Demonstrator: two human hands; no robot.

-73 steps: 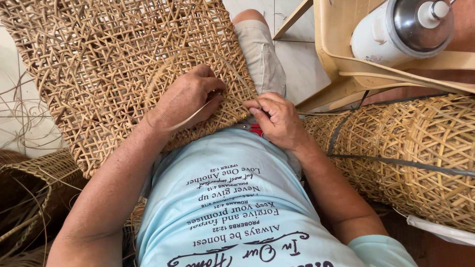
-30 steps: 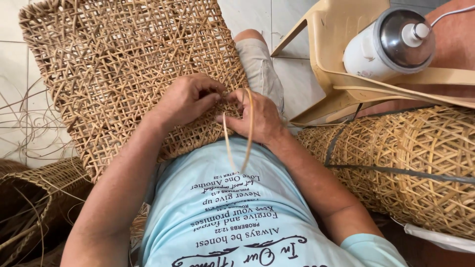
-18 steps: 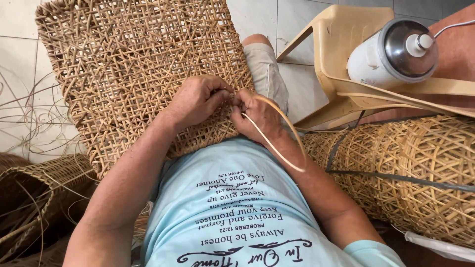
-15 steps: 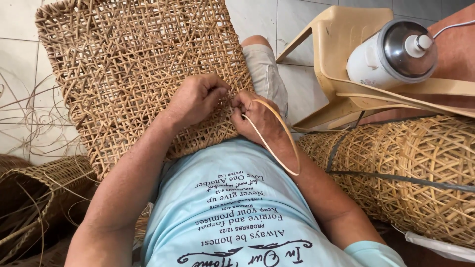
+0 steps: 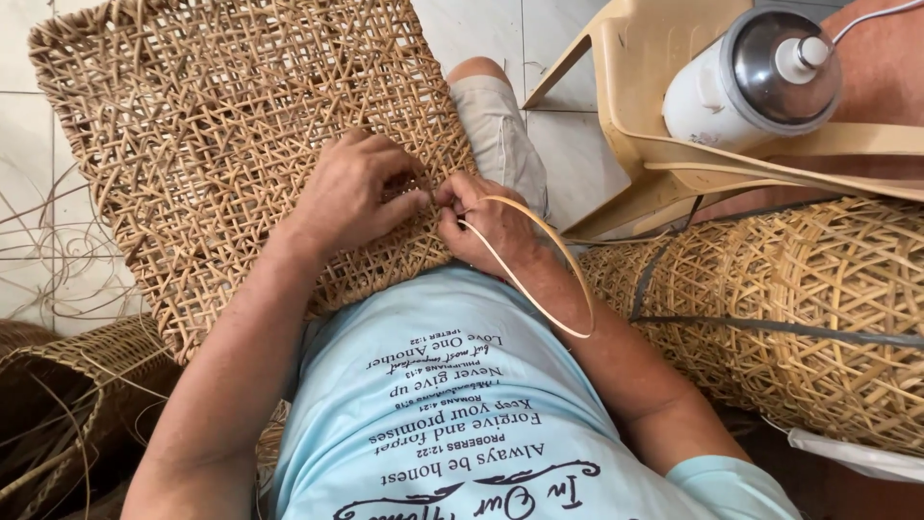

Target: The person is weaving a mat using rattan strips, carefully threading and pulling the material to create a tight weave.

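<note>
1. Head view: I see my left hand [image 5: 356,197] pressed flat on the woven panel [image 5: 231,144], fingers curled at the near edge; it grips nothing that I can make out, only bears down on the weave.
2. My right hand [image 5: 486,221] is pinched closed on the strip [image 5: 539,279], thumb and fingertips meeting just beside the left hand at the panel's edge; the strip loops out over my forearm and back.
3. The panel lies across my lap, tilted away over the floor [image 5: 38,193]; I judge it light, springy, rough enough not to slip.
4. The strip looks thin, flexible, liable to kink; I would hold it close to the weave, not out on the loop.
5. To my right: a basket [image 5: 818,318], a chair [image 5: 654,116], a flask [image 5: 751,77]; loose strands [image 5: 48,270] at my left.
</note>
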